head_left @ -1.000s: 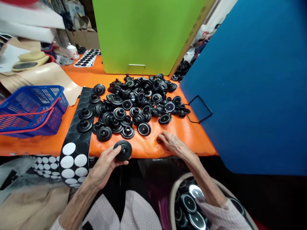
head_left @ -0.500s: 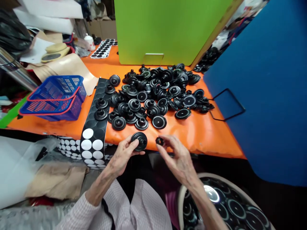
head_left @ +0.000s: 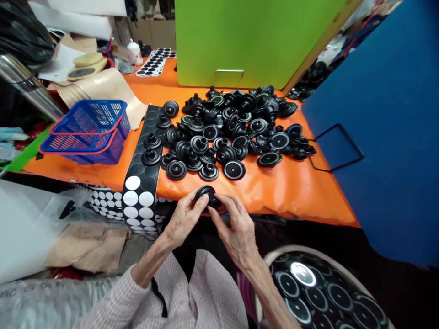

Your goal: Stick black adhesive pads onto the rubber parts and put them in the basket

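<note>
My left hand [head_left: 187, 214] grips a round black stepped disc [head_left: 205, 191] by its rim, thumb on its face, just off the table's front edge. My right hand [head_left: 235, 224] meets it from the right, its fingers closed around a small black ring [head_left: 216, 201] at the disc's hub. The fingers cover most of the ring, so how far it sits on the hub is hidden. Beyond my hands a heap of similar black discs [head_left: 226, 128] lies on the orange table cover [head_left: 274, 192].
A blue plastic basket [head_left: 85, 151] stands at the left. Beside the heap, a black sticker strip [head_left: 140, 183] with white circles hangs over the front edge. A tub [head_left: 274, 256] full of black discs is at lower right. Green [head_left: 254, 41] and blue [head_left: 387, 137] boards stand behind and right.
My right hand has moved left with the small black ring and brought it against the disc in my left hand. The whole view has shifted slightly.
</note>
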`<state>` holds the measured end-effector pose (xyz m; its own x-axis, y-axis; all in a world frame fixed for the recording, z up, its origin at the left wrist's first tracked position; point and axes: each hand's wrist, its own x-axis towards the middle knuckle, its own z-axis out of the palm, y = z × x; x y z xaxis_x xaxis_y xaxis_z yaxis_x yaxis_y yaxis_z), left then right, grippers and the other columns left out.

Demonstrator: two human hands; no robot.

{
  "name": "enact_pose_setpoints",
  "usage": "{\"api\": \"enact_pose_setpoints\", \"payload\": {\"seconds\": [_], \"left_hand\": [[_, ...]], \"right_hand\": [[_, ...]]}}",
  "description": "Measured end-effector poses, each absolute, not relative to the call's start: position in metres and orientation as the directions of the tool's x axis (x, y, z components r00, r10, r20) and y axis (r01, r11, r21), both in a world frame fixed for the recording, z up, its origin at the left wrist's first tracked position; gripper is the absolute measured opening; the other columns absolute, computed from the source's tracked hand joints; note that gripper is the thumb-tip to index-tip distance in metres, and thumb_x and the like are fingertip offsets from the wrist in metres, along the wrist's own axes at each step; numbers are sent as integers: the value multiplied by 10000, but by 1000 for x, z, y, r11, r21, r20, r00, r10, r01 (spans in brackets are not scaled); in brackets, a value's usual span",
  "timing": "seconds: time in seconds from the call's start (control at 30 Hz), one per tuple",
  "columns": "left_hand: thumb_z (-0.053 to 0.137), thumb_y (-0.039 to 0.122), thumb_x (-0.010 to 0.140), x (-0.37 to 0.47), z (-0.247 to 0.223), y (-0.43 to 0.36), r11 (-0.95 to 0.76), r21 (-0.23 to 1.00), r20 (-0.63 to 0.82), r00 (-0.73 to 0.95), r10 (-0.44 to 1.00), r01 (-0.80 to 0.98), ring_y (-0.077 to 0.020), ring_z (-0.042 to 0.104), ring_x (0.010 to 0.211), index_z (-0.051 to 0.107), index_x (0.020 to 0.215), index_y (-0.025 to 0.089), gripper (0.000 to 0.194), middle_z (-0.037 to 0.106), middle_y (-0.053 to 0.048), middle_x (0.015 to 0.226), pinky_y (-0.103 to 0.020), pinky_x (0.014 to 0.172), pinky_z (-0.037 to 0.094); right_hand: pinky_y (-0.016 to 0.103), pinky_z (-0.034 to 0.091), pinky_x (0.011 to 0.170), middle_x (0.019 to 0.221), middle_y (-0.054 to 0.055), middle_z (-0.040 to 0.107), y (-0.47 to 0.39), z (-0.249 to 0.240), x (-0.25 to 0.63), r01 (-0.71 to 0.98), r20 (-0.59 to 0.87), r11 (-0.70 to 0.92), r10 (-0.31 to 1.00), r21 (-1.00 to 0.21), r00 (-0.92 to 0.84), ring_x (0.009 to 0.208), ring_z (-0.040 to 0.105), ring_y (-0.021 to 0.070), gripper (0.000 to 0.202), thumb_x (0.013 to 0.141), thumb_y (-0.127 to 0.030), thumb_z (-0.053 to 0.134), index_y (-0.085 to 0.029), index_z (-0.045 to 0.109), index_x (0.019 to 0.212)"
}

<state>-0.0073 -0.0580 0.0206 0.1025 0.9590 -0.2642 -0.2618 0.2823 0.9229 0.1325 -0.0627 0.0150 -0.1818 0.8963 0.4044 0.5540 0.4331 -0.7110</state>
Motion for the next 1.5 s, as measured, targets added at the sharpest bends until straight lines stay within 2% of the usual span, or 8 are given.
{"api": "enact_pose_setpoints", "payload": {"seconds": [0.13, 0.37, 0.5, 0.67, 0.93, 1.17, 1.33, 1.5], "left_hand": [[737, 351, 737, -10, 21, -61, 299, 912, -283, 94, 954, -281, -214, 615, 997, 629, 1044, 118, 399, 662, -85, 1047, -328, 874, 520], [744, 304, 742, -14, 28, -67, 301, 849, -250, 173, 953, -433, -229, 635, 1022, 587, 1111, 123, 440, 661, -105, 1114, -340, 855, 546], [713, 287, 779, -18, 28, -73, 226, 889, -174, 163, 971, -398, -210, 640, 1025, 596, 1115, 124, 392, 676, -95, 1095, -305, 901, 521], [673, 277, 818, -24, 22, -84, 151, 910, -133, 74, 988, -385, -194, 636, 1024, 597, 1126, 148, 343, 668, -79, 1111, -293, 915, 512], [626, 392, 845, -37, 18, -96, 199, 843, -217, 21, 976, -500, -245, 623, 1042, 578, 1135, 132, 392, 635, -135, 1161, -344, 820, 556], [527, 554, 850, -58, 17, -107, 277, 922, -281, 27, 959, -270, -167, 661, 767, 555, 1244, 137, 574, 663, -116, 1016, -266, 637, 513], [576, 569, 787, -89, 0, -124, 288, 956, -290, -316, 903, -56, -136, 608, 628, 594, 1173, 124, 590, 645, -46, 777, -239, 555, 449], [589, 486, 774, -131, -29, -137, 239, 962, -129, -558, 820, 129, -181, 606, 726, 621, 1012, 160, 405, 620, -47, 836, -328, 687, 512]], "right_hand": [[331, 547, 809, 1057, 57, 593, -68, 16, 133, 494, 317, 363, 932, -790, -178, 897, 620, 164, 337, 906, -231, 523, -257, 538, 1242], [367, 502, 883, 1054, 56, 641, -69, 23, 129, 109, -138, -125, 983, -986, -120, 959, 610, 195, 422, 842, -494, 589, -212, 568, 1154], [303, 485, 849, 954, 14, 622, -74, 21, 118, -18, -150, -152, 986, -988, -76, 926, 583, 170, 355, 797, -466, 659, -208, 575, 1025], [288, 471, 825, 947, 13, 622, -76, 12, 108, 48, -138, -134, 985, -990, -103, 897, 565, 166, 336, 809, -467, 635, -208, 588, 1017], [312, 498, 865, 1046, 48, 676, -81, 15, 89, -40, -206, -215, 964, -976, -166, 993, 615, 215, 380, 767, -509, 655, -215, 625, 1006], [280, 507, 780, 861, 24, 669, -79, 16, 73, 21, -214, -213, 964, -977, -160, 865, 630, 185, 395, 688, -490, 737, -184, 606, 902], [248, 496, 517, 645, -7, 637, -32, 26, 69, -167, -316, -330, 943, -929, -105, 558, 599, 135, 354, 579, -363, 807, -171, 584, 776], [330, 567, 723, 746, 22, 657, 48, 53, 80, -275, -227, -214, 974, -937, 15, 708, 670, 153, 219, 725, -342, 658, -204, 490, 707]]}}
